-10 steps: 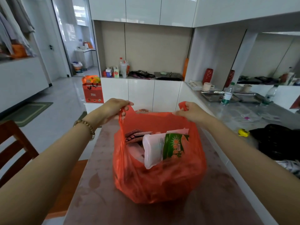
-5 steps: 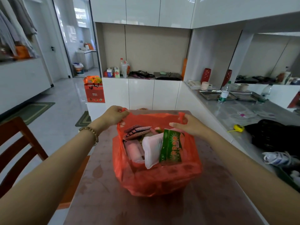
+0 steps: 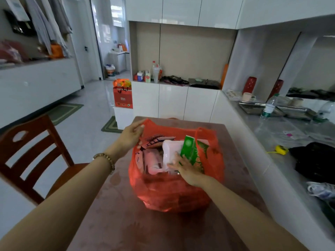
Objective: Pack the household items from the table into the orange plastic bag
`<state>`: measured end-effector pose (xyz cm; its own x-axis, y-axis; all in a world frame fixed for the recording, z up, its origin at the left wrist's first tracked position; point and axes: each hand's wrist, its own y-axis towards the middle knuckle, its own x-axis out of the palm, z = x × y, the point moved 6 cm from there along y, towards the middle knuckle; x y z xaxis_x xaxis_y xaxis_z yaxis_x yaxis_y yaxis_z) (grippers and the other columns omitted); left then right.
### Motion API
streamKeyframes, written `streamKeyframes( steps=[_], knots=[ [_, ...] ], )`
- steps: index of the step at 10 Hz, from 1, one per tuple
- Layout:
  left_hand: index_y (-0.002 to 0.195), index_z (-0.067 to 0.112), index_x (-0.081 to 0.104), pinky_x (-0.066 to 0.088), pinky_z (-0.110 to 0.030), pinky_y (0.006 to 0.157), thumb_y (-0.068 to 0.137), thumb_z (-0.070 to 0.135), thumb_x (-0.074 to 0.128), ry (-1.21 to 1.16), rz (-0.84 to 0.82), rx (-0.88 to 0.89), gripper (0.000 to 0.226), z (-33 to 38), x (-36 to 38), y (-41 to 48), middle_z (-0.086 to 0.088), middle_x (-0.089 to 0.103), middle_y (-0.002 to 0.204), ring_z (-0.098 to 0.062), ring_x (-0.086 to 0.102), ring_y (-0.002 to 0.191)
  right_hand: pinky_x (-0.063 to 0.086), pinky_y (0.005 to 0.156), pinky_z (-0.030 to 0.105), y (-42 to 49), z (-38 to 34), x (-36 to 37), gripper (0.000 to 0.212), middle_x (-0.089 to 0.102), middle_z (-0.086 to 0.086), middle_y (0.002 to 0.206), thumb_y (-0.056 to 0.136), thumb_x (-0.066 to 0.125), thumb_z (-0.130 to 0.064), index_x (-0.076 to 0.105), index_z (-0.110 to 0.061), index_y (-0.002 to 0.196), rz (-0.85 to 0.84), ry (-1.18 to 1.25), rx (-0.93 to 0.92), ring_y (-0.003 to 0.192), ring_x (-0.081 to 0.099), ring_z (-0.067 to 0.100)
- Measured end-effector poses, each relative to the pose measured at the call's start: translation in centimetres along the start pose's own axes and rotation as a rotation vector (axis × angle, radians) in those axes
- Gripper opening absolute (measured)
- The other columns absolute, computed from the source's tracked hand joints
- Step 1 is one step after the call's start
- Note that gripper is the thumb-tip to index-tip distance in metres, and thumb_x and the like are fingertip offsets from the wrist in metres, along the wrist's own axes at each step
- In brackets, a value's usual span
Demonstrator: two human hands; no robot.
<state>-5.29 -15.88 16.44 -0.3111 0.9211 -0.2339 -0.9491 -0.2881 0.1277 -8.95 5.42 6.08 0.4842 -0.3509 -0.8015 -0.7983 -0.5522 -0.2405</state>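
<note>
the orange plastic bag [image 3: 174, 192] is sitting in the middle of the table [image 3: 117, 223], stuffed and gaping open. the left hand [image 3: 130, 138] is pinching the bag's rim at about ten o'clock, thumb and fingers closed on the plastic and holding that side up. the right hand [image 3: 186, 169] is reaching in from five o'clock, with its fingers spread and fairly straight. they are lying on the white packet [image 3: 170, 151] and touching the green packet [image 3: 190, 151] just beside it. as far as i can tell it is pressing, not gripping. both packets are poking up above the rim, so to my eye they are needing to go lower. i'd be pushing down slowly with a flat palm and keeping their corners off the thin plastic, which could be tearing. the loose handle [image 3: 199, 131] at one o'clock is waiting to be gathered afterwards.
</note>
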Motion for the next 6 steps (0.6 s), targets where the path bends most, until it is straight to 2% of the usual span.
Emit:
streamKeyframes(
  steps=[1, 2, 3, 4, 5, 6],
  knots=[
    [0.139, 0.022, 0.042, 0.041, -0.015, 0.036, 0.1, 0.021, 0.04, 0.0, -0.02, -0.021, 0.039, -0.1, -0.4, 0.3, -0.003, 0.043, 0.069, -0.001, 0.044, 0.035, -0.002, 0.115, 0.052, 1.8, -0.4, 0.4, 0.065, -0.008, -0.022, 0.155, 0.09, 0.013, -0.066, 0.01, -0.04, 0.149, 0.044, 0.031, 0.065, 0.147, -0.011, 0.011],
    [0.139, 0.018, 0.043, 0.042, -0.016, 0.035, 0.099, 0.022, 0.043, -0.03, -0.024, -0.027, 0.04, -0.2, -0.8, 0.7, -0.004, 0.045, 0.068, -0.001, 0.047, 0.035, -0.003, 0.117, 0.046, 2.5, -0.5, 0.3, 0.056, -0.004, -0.016, 0.159, 0.096, 0.015, -0.056, 0.024, -0.034, 0.147, 0.061, 0.124, 0.089, 0.147, -0.007, 0.012],
    [0.135, 0.009, 0.045, 0.043, -0.016, 0.036, 0.096, 0.023, 0.05, -0.028, -0.031, -0.039, 0.042, -0.3, -1.1, 0.8, 0.0, 0.054, 0.054, -0.002, 0.05, 0.033, 0.003, 0.12, 0.046, 0.7, -1.2, 0.0, 0.061, 0.013, -0.011, 0.158, 0.094, 0.018, -0.061, 0.035, -0.031, 0.144, 0.115, 0.188, 0.078, 0.147, 0.005, 0.012],
    [0.13, 0.007, 0.047, 0.046, -0.015, 0.038, 0.092, 0.024, 0.058, -0.01, -0.066, -0.042, 0.043, -0.3, -1.2, 1.0, 0.004, 0.059, 0.041, -0.001, 0.052, 0.033, 0.006, 0.12, 0.038, 0.2, -0.1, -0.1, 0.079, 0.024, -0.015, 0.154, 0.083, 0.019, -0.078, 0.042, -0.029, 0.141, 0.139, 0.279, 0.06, 0.144, 0.013, 0.004],
    [0.127, 0.006, 0.048, 0.044, -0.013, 0.037, 0.09, 0.023, 0.061, 0.026, -0.092, -0.026, 0.043, 0.6, -1.0, 0.5, -0.002, 0.06, 0.061, -0.001, 0.052, 0.033, 0.007, 0.112, 0.023, -2.7, -2.5, -1.8, 0.053, 0.023, -0.009, 0.154, 0.1, 0.028, -0.046, 0.037, -0.019, 0.144, 0.179, 0.349, 0.024, 0.131, 0.015, -0.004],
    [0.128, 0.004, 0.047, 0.044, -0.011, 0.042, 0.089, 0.026, 0.061, 0.104, -0.071, -0.014, 0.046, 1.4, -1.2, 0.1, -0.008, 0.062, 0.084, -0.006, 0.057, 0.05, 0.009, 0.112, 0.023, -5.0, -5.5, -5.2, 0.052, 0.023, -0.01, 0.153, 0.1, 0.022, -0.044, 0.039, -0.021, 0.143, 0.295, 0.379, -0.043, 0.14, 0.015, 0.002]
  ],
)
